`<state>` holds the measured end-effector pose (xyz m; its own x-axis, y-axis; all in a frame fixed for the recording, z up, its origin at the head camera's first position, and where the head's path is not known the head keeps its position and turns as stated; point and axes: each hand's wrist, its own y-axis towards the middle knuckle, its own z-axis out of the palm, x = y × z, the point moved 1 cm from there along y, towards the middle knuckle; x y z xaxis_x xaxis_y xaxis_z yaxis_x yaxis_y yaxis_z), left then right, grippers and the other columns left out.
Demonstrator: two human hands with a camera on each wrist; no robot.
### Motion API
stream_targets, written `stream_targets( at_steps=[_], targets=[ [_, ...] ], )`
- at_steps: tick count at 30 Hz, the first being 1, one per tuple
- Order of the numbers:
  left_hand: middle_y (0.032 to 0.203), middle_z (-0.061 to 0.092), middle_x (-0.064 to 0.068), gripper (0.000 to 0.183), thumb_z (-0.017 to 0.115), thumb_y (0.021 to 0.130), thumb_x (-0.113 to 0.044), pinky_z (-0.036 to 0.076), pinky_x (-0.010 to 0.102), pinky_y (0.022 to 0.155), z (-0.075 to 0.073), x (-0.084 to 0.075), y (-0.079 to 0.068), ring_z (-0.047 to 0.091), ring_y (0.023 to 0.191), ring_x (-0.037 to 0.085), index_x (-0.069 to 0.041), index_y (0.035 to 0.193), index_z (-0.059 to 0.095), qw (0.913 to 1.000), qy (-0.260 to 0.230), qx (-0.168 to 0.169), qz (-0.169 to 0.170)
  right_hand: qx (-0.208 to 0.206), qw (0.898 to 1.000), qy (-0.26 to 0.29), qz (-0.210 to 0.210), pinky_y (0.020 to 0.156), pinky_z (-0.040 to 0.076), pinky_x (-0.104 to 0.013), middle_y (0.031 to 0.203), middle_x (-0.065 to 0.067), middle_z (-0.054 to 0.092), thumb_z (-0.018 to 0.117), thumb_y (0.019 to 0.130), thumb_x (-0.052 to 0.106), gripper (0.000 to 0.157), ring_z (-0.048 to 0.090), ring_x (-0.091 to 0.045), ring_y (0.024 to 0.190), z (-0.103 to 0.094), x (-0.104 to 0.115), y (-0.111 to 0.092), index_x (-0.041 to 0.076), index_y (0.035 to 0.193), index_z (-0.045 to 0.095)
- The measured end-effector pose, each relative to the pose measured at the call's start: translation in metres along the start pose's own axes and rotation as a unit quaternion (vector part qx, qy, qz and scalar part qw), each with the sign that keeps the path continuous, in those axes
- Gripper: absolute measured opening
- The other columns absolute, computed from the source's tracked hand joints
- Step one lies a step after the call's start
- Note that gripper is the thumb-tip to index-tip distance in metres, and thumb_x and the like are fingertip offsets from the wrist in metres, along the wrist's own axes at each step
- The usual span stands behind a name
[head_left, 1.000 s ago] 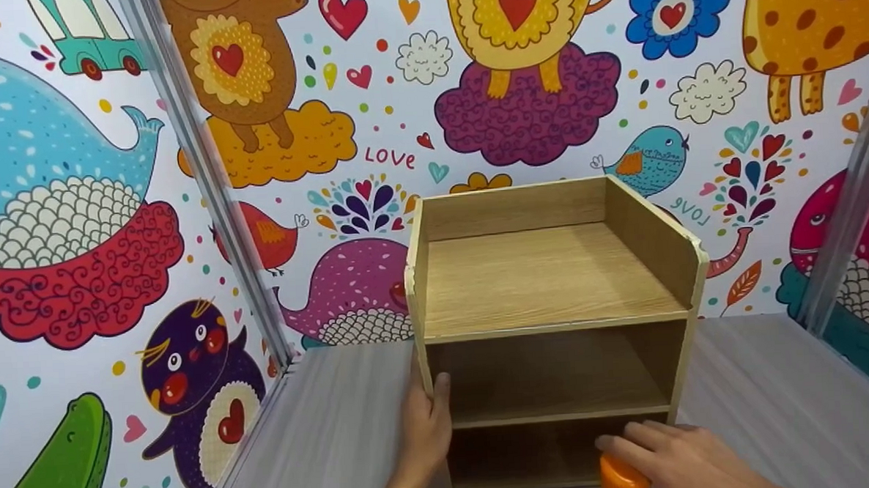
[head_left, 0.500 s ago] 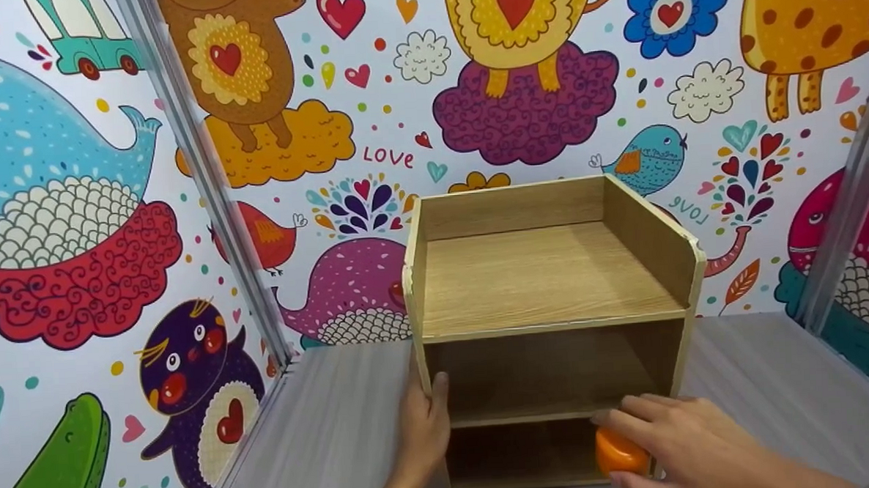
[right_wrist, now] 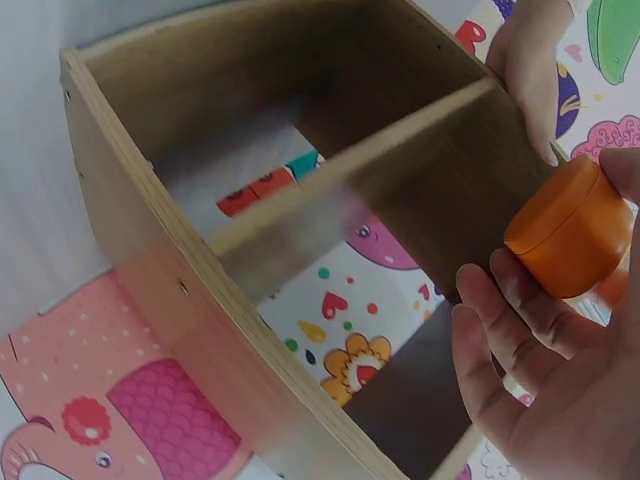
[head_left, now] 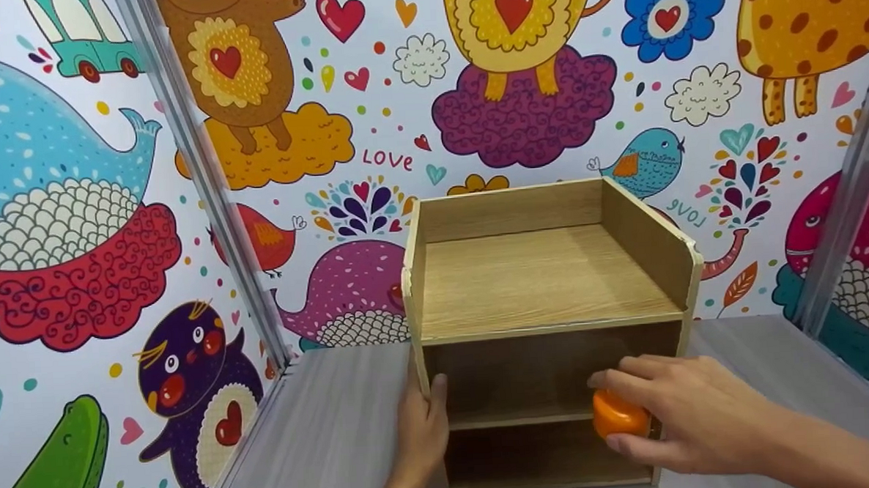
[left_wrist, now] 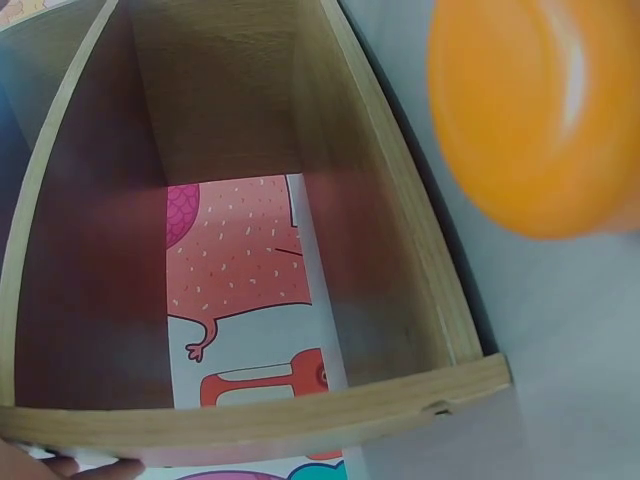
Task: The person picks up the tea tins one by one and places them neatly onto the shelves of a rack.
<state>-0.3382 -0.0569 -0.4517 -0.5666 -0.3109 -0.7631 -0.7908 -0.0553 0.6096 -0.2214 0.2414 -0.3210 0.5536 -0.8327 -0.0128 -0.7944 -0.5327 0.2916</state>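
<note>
A small orange jar [head_left: 619,414] with a rounded body is held between the thumb and fingers of my right hand [head_left: 695,409]. It stands in front of the wooden shelf unit [head_left: 546,276], overlapping the board between the middle and lower compartments in the head view. A seam like a lid's edge runs round the jar [right_wrist: 570,230] in the right wrist view. My left hand [head_left: 422,428] grips the shelf unit's left side panel, thumb on the front edge and fingers on the outer face. The left wrist view shows only its fingertips [left_wrist: 95,468].
The shelf unit stands on a grey striped surface [head_left: 325,425], its top tray [head_left: 538,276] walled on three sides. Behind it and to the left are walls [head_left: 368,71] printed with cartoon animals. Metal posts [head_left: 212,180] mark the wall corners.
My right hand has lifted the orange jar upward, from before the lower compartment to the height of the board above it. The left hand keeps its place on the side panel.
</note>
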Motion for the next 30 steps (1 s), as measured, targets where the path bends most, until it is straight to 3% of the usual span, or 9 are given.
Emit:
stream_targets(
  at_steps=[8,18,24,30],
  targets=[
    [0.152,0.028,0.005,0.062,0.047,0.098,-0.016,0.024,0.044,0.112,0.000,0.000,0.001,0.029,0.138,0.021,-0.019,0.151,0.015,0.9999,0.004,-0.001,0.013,-0.011,1.000,-0.025,0.015,0.054,0.040,-0.013,0.097,0.021,0.057,0.050,0.082,0.069,0.046,0.046,0.007,0.067,-0.025,0.001,0.014,0.043,0.120,0.053],
    [0.149,0.033,0.008,0.060,0.047,0.099,-0.017,0.027,0.043,0.111,0.000,0.002,0.000,0.032,0.135,0.019,-0.009,0.150,0.018,1.0000,0.001,0.001,0.005,-0.050,0.996,-0.067,0.014,0.047,0.036,-0.014,0.100,0.014,0.062,0.052,0.081,0.069,0.049,0.044,0.002,0.063,-0.047,-0.010,0.033,0.040,0.120,0.055],
    [0.149,0.033,0.009,0.061,0.049,0.098,-0.017,0.027,0.045,0.111,-0.001,0.001,0.000,0.033,0.134,0.020,-0.008,0.150,0.019,0.9999,-0.016,0.002,-0.001,-0.060,0.996,-0.066,0.019,0.048,0.036,-0.015,0.112,0.004,0.065,0.052,0.082,0.067,0.052,0.053,-0.003,0.071,-0.056,-0.019,0.042,0.035,0.123,0.057],
    [0.149,0.033,0.007,0.060,0.048,0.098,-0.018,0.026,0.044,0.111,0.000,0.002,0.000,0.032,0.135,0.019,-0.009,0.150,0.019,1.0000,-0.004,0.000,-0.002,-0.056,0.996,-0.065,0.030,0.052,0.040,-0.016,0.117,0.001,0.065,0.054,0.081,0.066,0.054,0.060,-0.011,0.080,-0.061,-0.028,0.052,0.033,0.124,0.057]
  ],
)
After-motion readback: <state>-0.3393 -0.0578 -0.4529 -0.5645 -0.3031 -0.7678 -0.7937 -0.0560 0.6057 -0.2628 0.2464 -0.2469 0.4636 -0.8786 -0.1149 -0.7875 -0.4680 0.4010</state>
